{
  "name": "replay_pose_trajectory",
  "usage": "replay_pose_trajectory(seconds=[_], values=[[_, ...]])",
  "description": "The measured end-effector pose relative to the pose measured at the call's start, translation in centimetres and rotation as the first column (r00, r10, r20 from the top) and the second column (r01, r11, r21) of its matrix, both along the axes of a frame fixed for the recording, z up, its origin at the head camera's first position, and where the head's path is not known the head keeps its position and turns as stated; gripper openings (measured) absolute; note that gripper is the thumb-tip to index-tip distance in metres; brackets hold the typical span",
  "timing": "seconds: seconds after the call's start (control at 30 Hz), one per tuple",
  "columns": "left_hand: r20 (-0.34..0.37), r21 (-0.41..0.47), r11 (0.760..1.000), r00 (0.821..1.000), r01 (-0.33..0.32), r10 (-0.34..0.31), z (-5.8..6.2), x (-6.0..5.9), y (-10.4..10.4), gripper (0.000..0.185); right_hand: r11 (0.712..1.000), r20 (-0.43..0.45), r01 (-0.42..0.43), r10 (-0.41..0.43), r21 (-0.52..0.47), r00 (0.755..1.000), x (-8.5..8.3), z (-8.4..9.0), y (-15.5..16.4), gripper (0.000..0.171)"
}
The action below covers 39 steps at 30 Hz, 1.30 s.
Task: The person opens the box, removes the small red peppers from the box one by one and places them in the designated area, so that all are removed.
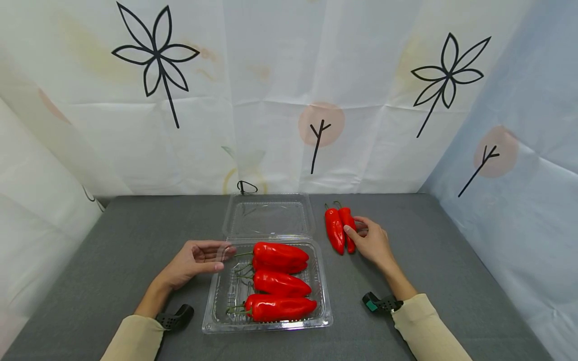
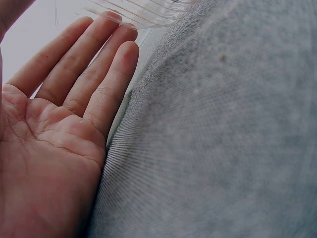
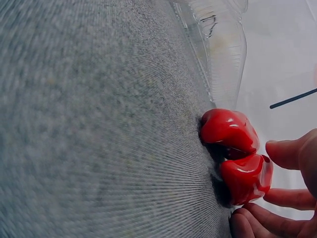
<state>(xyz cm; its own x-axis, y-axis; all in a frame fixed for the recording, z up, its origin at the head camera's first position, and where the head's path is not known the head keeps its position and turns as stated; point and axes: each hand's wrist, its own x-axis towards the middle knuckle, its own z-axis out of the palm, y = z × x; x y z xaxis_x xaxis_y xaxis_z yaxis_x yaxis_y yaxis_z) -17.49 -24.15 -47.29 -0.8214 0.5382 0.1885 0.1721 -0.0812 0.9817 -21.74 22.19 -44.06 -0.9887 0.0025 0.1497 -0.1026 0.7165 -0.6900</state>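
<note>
A clear plastic clamshell box (image 1: 221, 296) lies open on the grey table, its lid (image 1: 268, 215) folded back. Several red peppers (image 1: 280, 283) lie inside, stems to the left. Two more red peppers (image 1: 334, 230) lie side by side on the table to the right of the lid. My right hand (image 1: 363, 233) pinches the right-hand one (image 3: 245, 178), thumb (image 3: 287, 153) on one side and fingers curled on the other. My left hand (image 1: 194, 260) is flat, its straight fingers (image 2: 99, 54) touching the box's left rim (image 2: 143, 12).
The grey table (image 1: 135, 235) is walled in by white sheets printed with black flowers at the back and both sides. A black twist of wire (image 1: 246, 187) lies behind the lid.
</note>
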Motion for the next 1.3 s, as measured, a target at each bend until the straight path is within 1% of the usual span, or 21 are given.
replay_pose_trajectory(seconds=[0.27, 0.53, 0.73, 0.9, 1.03, 1.2, 1.3], values=[[0.015, 0.002, 1.0, 1.0, -0.004, 0.003, 0.2, 0.1, 0.0, 0.047, 1.0, 0.006, -0.002, 0.002, -0.011, 1.0, 0.3, 0.4, 0.1, 0.05], [-0.005, 0.01, 1.0, 1.0, 0.013, -0.013, 0.3, 0.1, 0.0, 0.047, 1.0, 0.013, 0.021, -0.021, -0.018, 1.0, 0.4, 1.3, 0.3, 0.051], [-0.007, 0.009, 1.0, 1.0, 0.018, -0.018, 0.2, 0.1, 0.0, 0.047, 1.0, 0.007, 0.021, -0.02, -0.019, 1.0, 0.6, 2.0, 0.3, 0.05], [-0.004, 0.017, 1.0, 1.0, 0.023, -0.023, 0.2, 0.1, 0.0, 0.046, 1.0, -0.006, -0.012, 0.012, -0.015, 1.0, 0.9, 2.5, 0.0, 0.052], [0.004, 0.016, 1.0, 1.0, 0.02, -0.02, 0.1, 0.1, 0.0, 0.046, 0.998, -0.035, -0.052, 0.051, -0.032, 0.998, 1.4, 3.0, -0.5, 0.053], [0.011, 0.014, 1.0, 1.0, 0.016, -0.016, 0.2, 0.1, 0.0, 0.046, 0.992, -0.074, -0.108, 0.103, -0.068, 0.992, 2.0, 3.8, -1.3, 0.049], [-0.001, 0.017, 1.0, 1.0, 0.021, -0.021, 0.2, 0.1, 0.0, 0.046, 0.987, -0.077, -0.141, 0.135, -0.079, 0.988, 2.5, 4.3, -2.1, 0.046]])
